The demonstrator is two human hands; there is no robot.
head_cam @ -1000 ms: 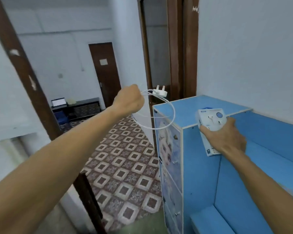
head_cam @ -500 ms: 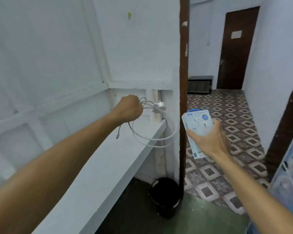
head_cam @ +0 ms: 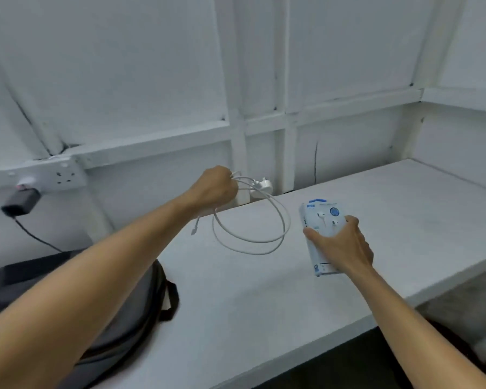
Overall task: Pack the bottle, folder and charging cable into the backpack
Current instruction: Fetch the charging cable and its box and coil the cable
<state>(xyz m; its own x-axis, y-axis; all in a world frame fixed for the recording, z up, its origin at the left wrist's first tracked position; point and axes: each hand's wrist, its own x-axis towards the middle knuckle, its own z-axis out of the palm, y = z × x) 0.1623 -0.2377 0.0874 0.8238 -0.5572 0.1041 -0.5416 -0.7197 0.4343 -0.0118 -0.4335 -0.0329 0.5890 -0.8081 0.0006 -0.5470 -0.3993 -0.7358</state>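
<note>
Left hand [head_cam: 214,189] fisted around coiled white charging cable [head_cam: 250,226], right hand [head_cam: 341,245] gripping boxed earphones [head_cam: 321,237] over white desk [head_cam: 264,290]; grey backpack [head_cam: 124,318] lies at desk's left, interior not visible.

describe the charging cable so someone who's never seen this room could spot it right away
Start at the long white counter along the white wall. Above its middle, the left hand holds a loosely coiled white charging cable, its loops hanging just over the counter, a white plug at the top. Unlike the earphone box in the right hand, it is thin, round and all white.
</note>
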